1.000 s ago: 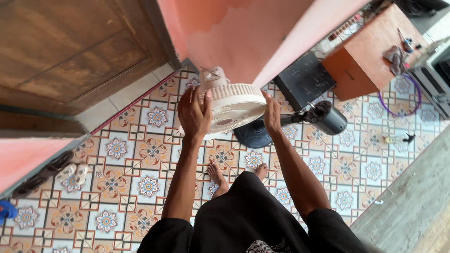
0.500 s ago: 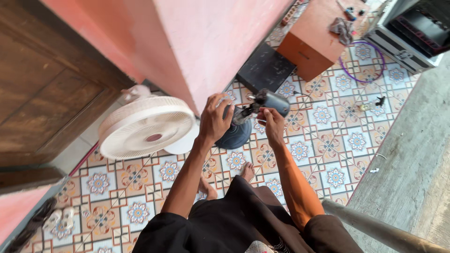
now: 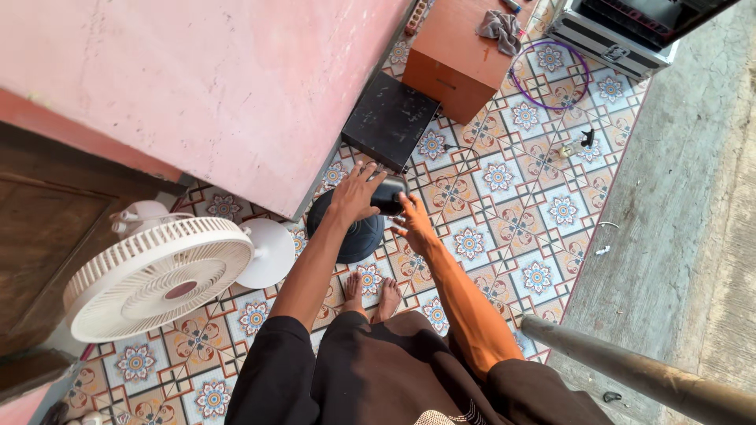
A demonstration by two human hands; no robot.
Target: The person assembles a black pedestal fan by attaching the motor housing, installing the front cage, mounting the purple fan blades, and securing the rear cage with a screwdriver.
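A black fan motor housing (image 3: 390,197) sits atop a round black base (image 3: 346,236) on the patterned tile floor, right in front of my bare feet (image 3: 370,295). My left hand (image 3: 354,193) lies over the housing's left side, fingers curled around it. My right hand (image 3: 413,224) is just right of the housing with fingers spread, its thumb close to or touching the housing. A white fan (image 3: 157,275) with a slatted grille and round white base (image 3: 266,252) stands to the left, away from both hands.
A pink wall (image 3: 197,86) and wooden door (image 3: 31,236) are behind the fans. Beyond them are a black box (image 3: 390,118), an orange-brown cabinet (image 3: 461,59), a purple hoop (image 3: 543,75) and a metal case (image 3: 614,31). A grey pole (image 3: 646,378) crosses bottom right.
Both hands let go of the white fan, which now stands at the left. They moved right to the black fan, and my right hand has opened beside its housing.
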